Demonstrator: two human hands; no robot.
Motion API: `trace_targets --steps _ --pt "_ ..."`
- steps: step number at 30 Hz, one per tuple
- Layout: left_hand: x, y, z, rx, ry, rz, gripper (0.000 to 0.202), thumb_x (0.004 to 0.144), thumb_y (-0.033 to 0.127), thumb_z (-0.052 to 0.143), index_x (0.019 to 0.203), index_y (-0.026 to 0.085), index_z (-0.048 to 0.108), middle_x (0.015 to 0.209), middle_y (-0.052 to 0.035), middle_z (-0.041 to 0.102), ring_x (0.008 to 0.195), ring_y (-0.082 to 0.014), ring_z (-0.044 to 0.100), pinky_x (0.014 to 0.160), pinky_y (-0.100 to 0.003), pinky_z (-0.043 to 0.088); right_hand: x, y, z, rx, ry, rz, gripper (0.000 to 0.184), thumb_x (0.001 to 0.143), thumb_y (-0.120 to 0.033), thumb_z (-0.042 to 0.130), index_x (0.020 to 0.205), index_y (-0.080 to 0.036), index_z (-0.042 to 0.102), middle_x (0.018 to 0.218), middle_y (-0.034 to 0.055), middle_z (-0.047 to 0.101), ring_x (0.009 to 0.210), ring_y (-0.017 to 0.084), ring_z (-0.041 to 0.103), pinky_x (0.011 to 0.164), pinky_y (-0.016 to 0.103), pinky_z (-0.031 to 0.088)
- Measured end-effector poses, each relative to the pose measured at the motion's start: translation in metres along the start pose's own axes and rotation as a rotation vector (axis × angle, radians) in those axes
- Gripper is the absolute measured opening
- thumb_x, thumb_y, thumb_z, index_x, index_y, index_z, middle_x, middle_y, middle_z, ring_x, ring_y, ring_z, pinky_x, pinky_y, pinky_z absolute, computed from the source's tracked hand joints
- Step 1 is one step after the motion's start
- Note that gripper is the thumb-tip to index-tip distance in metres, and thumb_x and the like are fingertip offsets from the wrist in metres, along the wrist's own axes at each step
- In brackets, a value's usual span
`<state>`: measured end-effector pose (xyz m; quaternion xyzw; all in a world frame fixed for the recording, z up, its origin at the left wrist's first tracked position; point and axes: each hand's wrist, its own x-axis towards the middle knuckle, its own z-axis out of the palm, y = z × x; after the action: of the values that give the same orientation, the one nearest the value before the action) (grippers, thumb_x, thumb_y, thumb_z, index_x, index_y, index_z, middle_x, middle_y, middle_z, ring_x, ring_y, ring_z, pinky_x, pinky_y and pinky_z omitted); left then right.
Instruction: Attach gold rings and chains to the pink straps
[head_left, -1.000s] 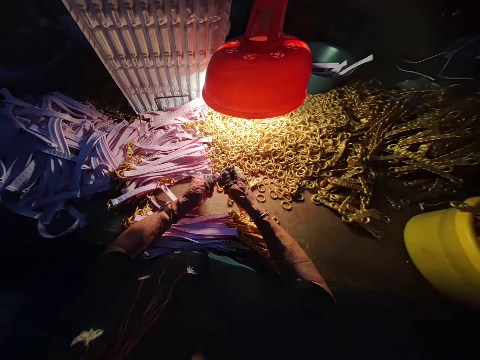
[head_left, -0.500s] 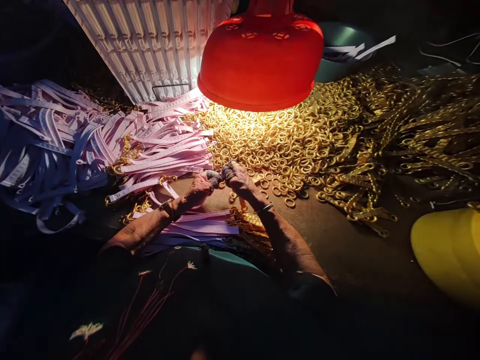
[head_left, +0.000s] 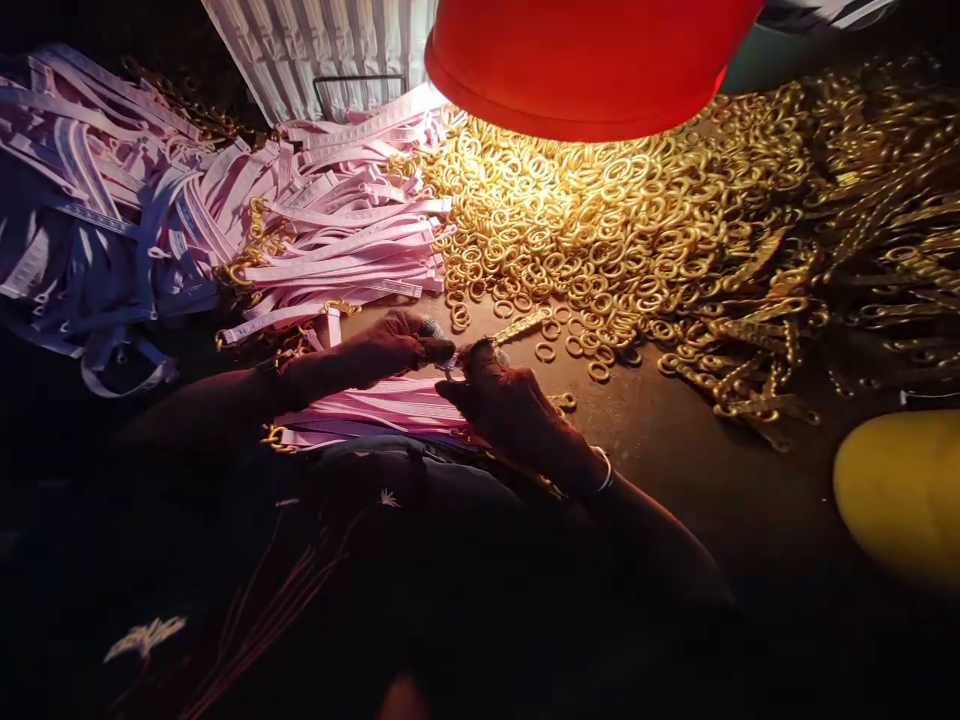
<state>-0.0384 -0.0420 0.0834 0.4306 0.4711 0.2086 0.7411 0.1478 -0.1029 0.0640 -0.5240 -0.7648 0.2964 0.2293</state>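
Observation:
My left hand [head_left: 390, 345] and my right hand [head_left: 510, 405] meet at the middle of the dark table, fingers pinched together. Between the fingertips sits a small gold ring [head_left: 459, 362] with what looks like the end of a pink strap. The left fingertips wear a grey cover. A neat bundle of pink straps [head_left: 382, 410] lies under my wrists. A large heap of gold rings [head_left: 570, 230] glows just beyond my hands, under a red lamp shade [head_left: 585, 60].
A loose pile of pink straps [head_left: 225, 220] spreads over the left. Gold metal clasps [head_left: 847, 230] are heaped at the right. A yellow rounded object [head_left: 900, 490] sits at the right edge. A white ribbed panel [head_left: 322, 40] stands at the back.
My hands have drawn back from the ring heap toward my body. The view has shifted, so the lamp now fills the top edge.

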Motion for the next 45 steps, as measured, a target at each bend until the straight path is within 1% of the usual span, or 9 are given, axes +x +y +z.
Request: trace_targets --steps 5,10,17,24,29,34,39,42,45 --pt "-0.028 -0.023 0.012 -0.002 -0.107 -0.005 0.025 0.068 0.023 0.079 0.054 0.010 0.062 0.048 0.0003 0.049 0.044 -0.0046 0.038 0.043 -0.018 0.025 -0.033 -0.011 0.020 0.009 0.011 0.009 0.036 0.093 -0.053 0.050 0.099 -0.017 0.050 0.067 0.0063 0.058 0.057 0.017 0.052 0.052 0.028 0.026" --pt "-0.042 -0.033 0.020 -0.056 -0.028 0.090 0.022 0.071 0.025 0.077 0.059 0.010 0.066 0.054 -0.0024 0.058 0.050 -0.0085 0.048 0.047 -0.019 0.036 -0.036 -0.017 0.022 0.280 -0.034 0.119 0.027 0.094 -0.045 0.050 0.092 -0.019 0.046 0.069 0.0021 0.057 0.056 0.012 0.048 0.053 0.026 0.033" --pt "-0.031 -0.046 0.017 -0.101 0.002 0.006 0.029 0.070 0.033 0.079 0.062 0.010 0.062 0.056 -0.0034 0.058 0.049 -0.0091 0.049 0.045 -0.019 0.035 -0.025 -0.019 0.022 0.330 -0.140 0.151 0.023 0.091 -0.039 0.052 0.081 -0.021 0.043 0.076 0.0031 0.057 0.064 0.013 0.045 0.059 0.027 0.033" --pt "-0.016 -0.060 0.018 -0.082 -0.002 -0.027 0.034 0.063 0.034 0.080 0.061 0.012 0.054 0.054 -0.0002 0.054 0.049 -0.0072 0.045 0.046 -0.019 0.033 -0.011 -0.015 0.018 0.112 -0.282 0.084 0.025 0.089 -0.037 0.057 0.077 -0.019 0.044 0.069 0.0019 0.050 0.059 0.010 0.034 0.056 0.027 0.023" --pt "-0.015 -0.027 -0.004 0.388 -0.086 0.137 0.033 0.078 0.040 0.066 0.062 0.013 0.053 0.057 0.0008 0.049 0.052 -0.0071 0.040 0.051 -0.021 0.032 0.001 -0.005 -0.008 0.067 -0.307 0.040 0.042 0.098 -0.051 0.041 0.071 -0.018 0.041 0.064 -0.0017 0.041 0.059 0.008 0.029 0.057 0.027 0.021" --pt "-0.038 0.012 -0.046 1.100 0.109 0.166 0.035 0.085 0.045 0.055 0.071 0.014 0.058 0.059 -0.0003 0.050 0.057 -0.0098 0.042 0.059 -0.023 0.034 -0.006 0.008 -0.023 0.082 -0.195 0.068 0.055 0.102 -0.058 0.019 0.067 -0.019 0.036 0.063 -0.0015 0.037 0.059 0.009 0.028 0.057 0.028 0.022" --pt "-0.063 -0.017 -0.060 1.626 0.185 -0.079 0.037 0.088 0.049 0.051 0.085 0.014 0.064 0.070 -0.0060 0.058 0.069 -0.0197 0.055 0.063 -0.028 0.035 -0.028 0.013 -0.014 -0.242 -0.260 0.051 0.040 0.100 -0.048 0.036 0.080 -0.018 0.053 0.067 0.0023 0.051 0.061 0.013 0.035 0.061 0.029 0.024" --pt "-0.066 -0.044 -0.060 1.693 0.097 -0.151 0.034 0.091 0.041 0.046 0.092 0.014 0.066 0.093 -0.0124 0.064 0.089 -0.0258 0.060 0.071 -0.032 0.040 -0.031 0.021 -0.017 -0.277 -0.261 -0.052 0.039 0.099 -0.047 0.039 0.078 -0.019 0.058 0.072 0.0043 0.057 0.069 0.016 0.044 0.069 0.029 0.030" --pt "-0.056 -0.050 -0.063 1.658 0.065 -0.094 0.034 0.092 0.041 0.044 0.096 0.015 0.066 0.097 -0.0123 0.064 0.095 -0.0259 0.059 0.077 -0.033 0.042 -0.019 0.044 -0.023 -0.210 -0.109 -0.052 0.041 0.100 -0.044 0.036 0.082 -0.019 0.062 0.079 0.0078 0.061 0.078 0.018 0.051 0.075 0.030 0.036"
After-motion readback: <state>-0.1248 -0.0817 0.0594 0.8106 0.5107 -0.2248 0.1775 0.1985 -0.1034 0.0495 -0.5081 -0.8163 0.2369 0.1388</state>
